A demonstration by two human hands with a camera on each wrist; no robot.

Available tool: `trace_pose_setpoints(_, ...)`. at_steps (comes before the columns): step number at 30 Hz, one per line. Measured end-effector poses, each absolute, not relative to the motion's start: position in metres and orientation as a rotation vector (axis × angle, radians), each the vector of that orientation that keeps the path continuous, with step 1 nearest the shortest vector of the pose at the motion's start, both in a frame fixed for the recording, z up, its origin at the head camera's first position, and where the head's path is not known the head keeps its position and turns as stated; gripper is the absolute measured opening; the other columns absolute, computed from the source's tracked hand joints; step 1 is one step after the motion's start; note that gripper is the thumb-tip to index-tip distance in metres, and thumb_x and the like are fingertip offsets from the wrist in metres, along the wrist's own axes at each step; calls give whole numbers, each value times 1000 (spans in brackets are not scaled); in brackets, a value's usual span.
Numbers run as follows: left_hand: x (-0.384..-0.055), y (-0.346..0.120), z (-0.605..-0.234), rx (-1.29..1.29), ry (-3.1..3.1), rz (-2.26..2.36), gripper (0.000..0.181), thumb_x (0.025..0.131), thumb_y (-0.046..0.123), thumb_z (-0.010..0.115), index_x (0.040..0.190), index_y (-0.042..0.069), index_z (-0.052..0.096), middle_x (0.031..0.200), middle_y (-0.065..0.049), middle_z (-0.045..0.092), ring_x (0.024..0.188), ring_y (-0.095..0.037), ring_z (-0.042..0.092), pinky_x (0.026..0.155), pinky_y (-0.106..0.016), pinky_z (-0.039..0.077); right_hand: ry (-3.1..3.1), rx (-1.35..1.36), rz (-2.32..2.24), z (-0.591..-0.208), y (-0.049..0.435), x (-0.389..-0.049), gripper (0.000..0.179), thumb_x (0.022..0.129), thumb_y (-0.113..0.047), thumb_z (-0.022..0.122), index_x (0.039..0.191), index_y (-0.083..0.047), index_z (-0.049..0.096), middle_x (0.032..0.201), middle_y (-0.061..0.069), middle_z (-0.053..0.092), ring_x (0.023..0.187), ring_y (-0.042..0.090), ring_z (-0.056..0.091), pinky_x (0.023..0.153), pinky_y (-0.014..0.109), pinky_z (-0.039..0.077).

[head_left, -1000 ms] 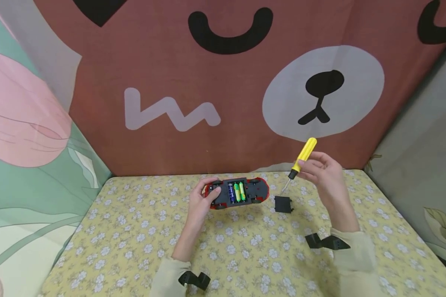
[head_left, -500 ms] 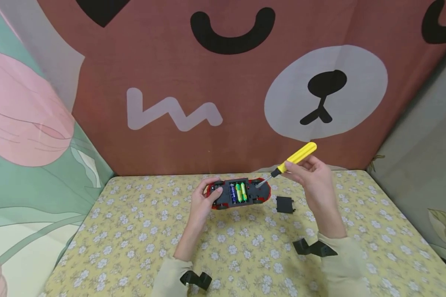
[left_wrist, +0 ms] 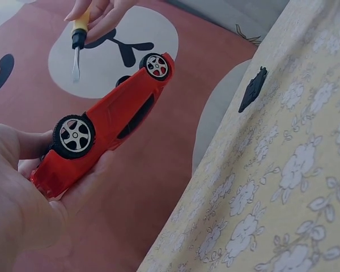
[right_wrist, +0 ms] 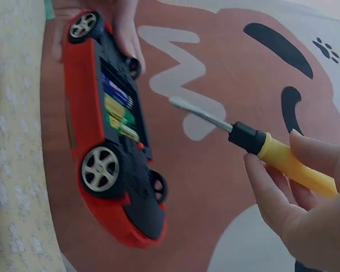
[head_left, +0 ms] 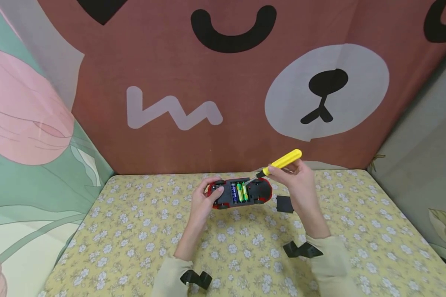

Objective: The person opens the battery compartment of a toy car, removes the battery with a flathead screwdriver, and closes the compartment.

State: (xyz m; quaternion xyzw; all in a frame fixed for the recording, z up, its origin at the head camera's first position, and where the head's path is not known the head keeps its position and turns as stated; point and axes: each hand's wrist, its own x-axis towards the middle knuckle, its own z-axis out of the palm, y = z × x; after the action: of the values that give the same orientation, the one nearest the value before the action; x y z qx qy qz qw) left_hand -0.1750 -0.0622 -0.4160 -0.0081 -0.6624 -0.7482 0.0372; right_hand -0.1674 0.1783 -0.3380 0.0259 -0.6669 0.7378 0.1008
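My left hand grips one end of a red toy car, thumb across its black underside, which faces me in the head view. In the open battery compartment lie several batteries, one blue and the others green. My right hand pinches a yellow-handled screwdriver. Its metal shaft points at the compartment and overlaps its upper right corner in the head view. Seen from the right wrist, the screwdriver tip stands apart from the car. A black battery cover lies on the tablecloth, right of the car.
The table has a yellow floral cloth. Directly behind it hangs a brown curtain with a bear print, and printed cloths close off both sides. A black wrist mount sits on each sleeve.
My right hand has brought the screwdriver leftward from above the battery cover, past the car's right end, to the batteries, tilting it flatter. My left hand and the car stay nearly in place.
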Motion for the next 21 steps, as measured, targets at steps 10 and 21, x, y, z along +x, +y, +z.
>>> trace_pose_setpoints(10,-175,-62,-414,-24,-2027,-2307,35,98,6,68,132,1,65,137,-18,58,105,-30,68,80,-35,61,-1918,240,2152,-348,162,-171,34,93,3,75,122,9,59,109,4,73,104,17,73,96,30,56)
trace_pose_setpoints(21,-174,-59,-414,-61,-2013,-2315,35,96,4,69,131,-1,64,135,-19,60,102,-28,68,79,-33,61,-1919,386,2134,-355,154,-171,30,93,3,74,121,4,63,116,13,72,107,21,72,95,34,57)
